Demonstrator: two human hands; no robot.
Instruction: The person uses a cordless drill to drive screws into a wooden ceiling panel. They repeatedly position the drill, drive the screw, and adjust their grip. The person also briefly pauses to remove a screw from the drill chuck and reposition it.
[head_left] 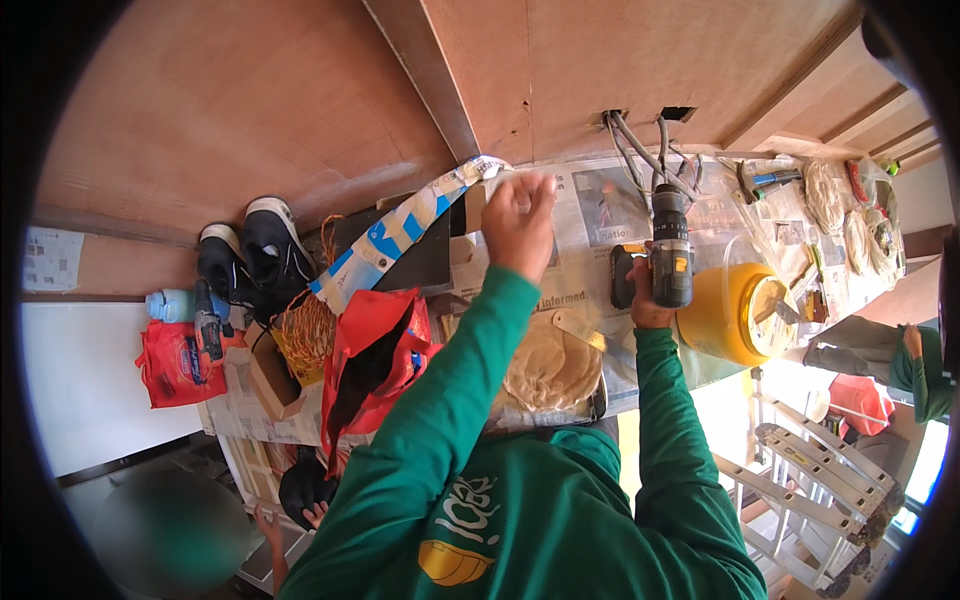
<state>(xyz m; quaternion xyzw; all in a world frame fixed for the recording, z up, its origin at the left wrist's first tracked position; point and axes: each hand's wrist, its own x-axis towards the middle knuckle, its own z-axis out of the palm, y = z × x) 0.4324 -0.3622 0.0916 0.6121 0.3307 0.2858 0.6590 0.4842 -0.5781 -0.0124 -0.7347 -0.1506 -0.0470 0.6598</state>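
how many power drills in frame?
2. One cordless drill is gripped in the right hand, centre-right. A second red drill lies far left by the red bag. More may be hidden in the clutter.

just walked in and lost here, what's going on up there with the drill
A person in a green long-sleeved shirt holds a cordless drill in the right hand, pointed toward grey cables that hang from an opening in the wooden panel. The left hand is raised against the newspaper-covered surface. A yellow bucket sits beside the drill.
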